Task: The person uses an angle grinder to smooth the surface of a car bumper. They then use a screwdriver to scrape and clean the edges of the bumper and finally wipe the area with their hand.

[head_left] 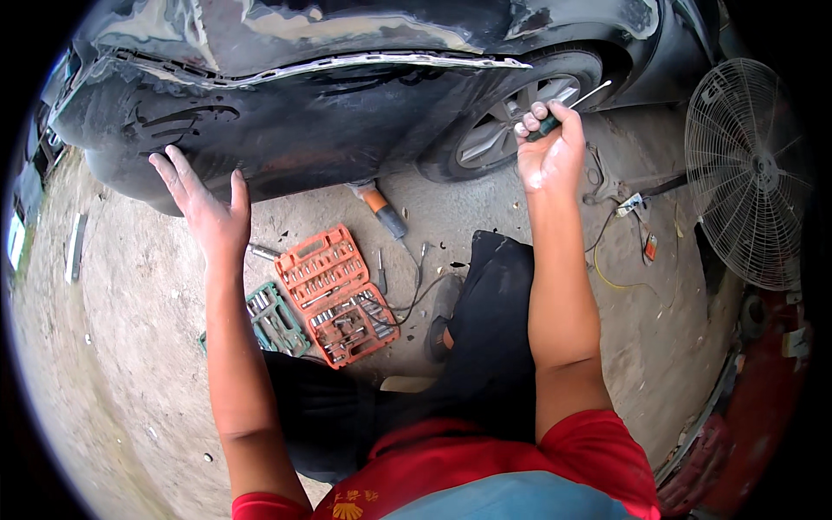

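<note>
The floor [130, 364] was bare and grey-brown, rough and dusty, with small scraps and dark specks strewn over it. A pale strip [76, 249] lay on it at the left. On the right stood a large round fan [763, 166] with a wire cage; near it a thin yellow cable [620, 284] curved along the ground. A dark-red surface [767, 416], its kind unclear, filled the right edge. The light was pale, brightest over the left-hand floor.
</note>
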Available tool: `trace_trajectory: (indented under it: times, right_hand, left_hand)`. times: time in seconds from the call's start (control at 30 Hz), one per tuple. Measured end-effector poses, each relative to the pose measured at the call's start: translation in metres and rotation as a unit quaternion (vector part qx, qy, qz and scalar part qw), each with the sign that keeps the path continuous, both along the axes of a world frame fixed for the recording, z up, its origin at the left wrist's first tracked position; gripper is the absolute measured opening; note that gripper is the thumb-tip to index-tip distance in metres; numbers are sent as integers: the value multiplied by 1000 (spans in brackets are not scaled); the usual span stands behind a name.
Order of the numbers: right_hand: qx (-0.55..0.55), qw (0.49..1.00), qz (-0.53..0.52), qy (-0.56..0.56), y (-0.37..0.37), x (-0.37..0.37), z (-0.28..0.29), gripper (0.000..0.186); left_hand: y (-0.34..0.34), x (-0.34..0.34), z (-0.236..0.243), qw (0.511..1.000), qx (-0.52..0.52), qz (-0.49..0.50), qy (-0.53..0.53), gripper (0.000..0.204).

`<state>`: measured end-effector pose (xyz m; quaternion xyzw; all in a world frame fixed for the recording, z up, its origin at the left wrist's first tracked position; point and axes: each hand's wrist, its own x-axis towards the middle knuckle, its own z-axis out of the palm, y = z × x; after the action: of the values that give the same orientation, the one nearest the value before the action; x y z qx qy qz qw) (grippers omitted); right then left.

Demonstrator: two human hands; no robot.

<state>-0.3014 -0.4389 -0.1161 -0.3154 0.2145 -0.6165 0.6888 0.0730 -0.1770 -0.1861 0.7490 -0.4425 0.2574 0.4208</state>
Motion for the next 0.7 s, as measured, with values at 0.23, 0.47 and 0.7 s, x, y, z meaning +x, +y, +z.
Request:
trace_trajectory:
  times: [0.23,0.47,0.7]
  right_hand:
    - [92,995,26,13,-22,14,-17,26]
    - [66,991,73,87,-18,20,-33,29]
    - [61,983,77,152,-6,36,-22,31]
  left_hand:
    - [2,6,-3,1000,-3,21,-13,112]
    - [-2,1,1,1000,9,2,17,117]
    - [4,1,2,999,16,0,30,115]
